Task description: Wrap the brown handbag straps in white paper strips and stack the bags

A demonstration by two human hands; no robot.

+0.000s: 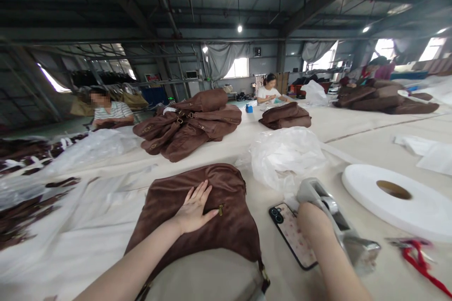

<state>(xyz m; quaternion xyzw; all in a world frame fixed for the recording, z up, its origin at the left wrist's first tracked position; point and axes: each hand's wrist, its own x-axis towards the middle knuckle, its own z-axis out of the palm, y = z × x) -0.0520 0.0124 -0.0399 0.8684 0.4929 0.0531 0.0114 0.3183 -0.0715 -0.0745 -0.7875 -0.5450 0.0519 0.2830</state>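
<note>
A brown bag [226, 233] lies flat on the table, its strap end toward me and a small gold zipper pull near its middle. My left hand [194, 209] rests palm down on it, fingers stretched out. To the right, my right hand [312, 221] is at the near left side of a grey tape dispenser [318, 190], over the edge of a patterned phone [293, 235]. The fingers of that hand are hidden behind its back, so what they hold does not show.
Crumpled clear plastic [286, 155] lies behind the dispenser. A large white roll [395, 195] and red-handled scissors [418, 256] are at right. Brown bags [197, 122] are piled farther back. Two people sit beyond the table.
</note>
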